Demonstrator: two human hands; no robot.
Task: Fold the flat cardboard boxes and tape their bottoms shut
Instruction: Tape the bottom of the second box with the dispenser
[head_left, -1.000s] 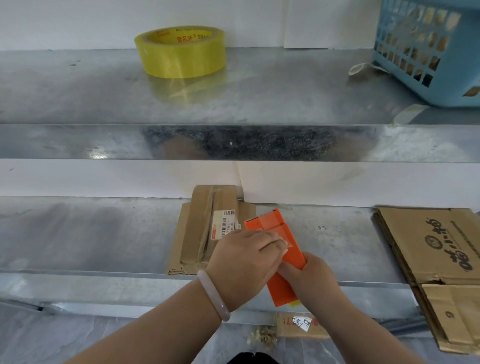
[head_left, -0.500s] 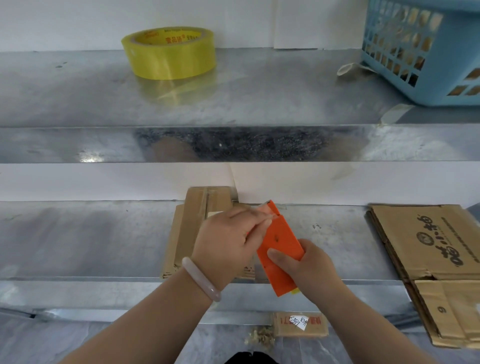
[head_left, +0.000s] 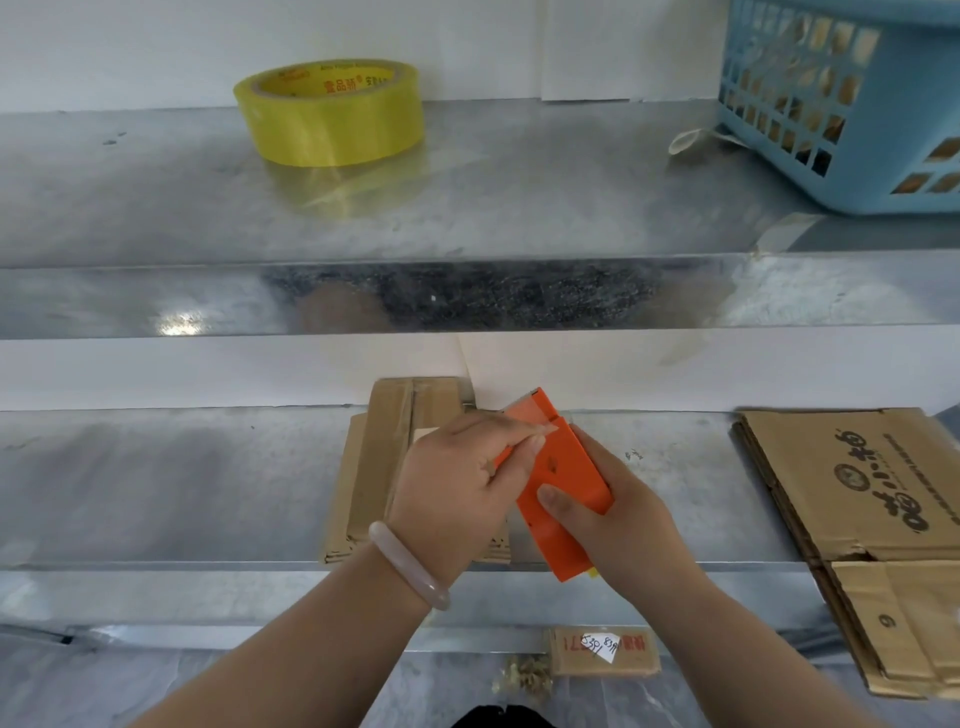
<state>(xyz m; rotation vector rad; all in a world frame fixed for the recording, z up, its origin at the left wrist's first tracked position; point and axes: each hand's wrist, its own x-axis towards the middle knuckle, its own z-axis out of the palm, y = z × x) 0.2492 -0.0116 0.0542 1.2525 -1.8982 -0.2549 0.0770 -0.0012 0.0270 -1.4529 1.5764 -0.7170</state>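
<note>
Your right hand (head_left: 618, 514) grips the flat orange plastic cutter (head_left: 563, 478) low, steadying it. Your left hand (head_left: 457, 488) pinches its top end, probably working the slider. The flattened brown cardboard box (head_left: 387, 447) lies on the lower metal shelf (head_left: 182, 478) just behind. The yellow tape roll (head_left: 332, 117) waits above.

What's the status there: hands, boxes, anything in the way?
Right hand grips orange tool; left hand pinches its top end. Flat boxes not yet folded, on lower shelf. Tape roll apart on upper shelf. No obstruction seen.
</note>
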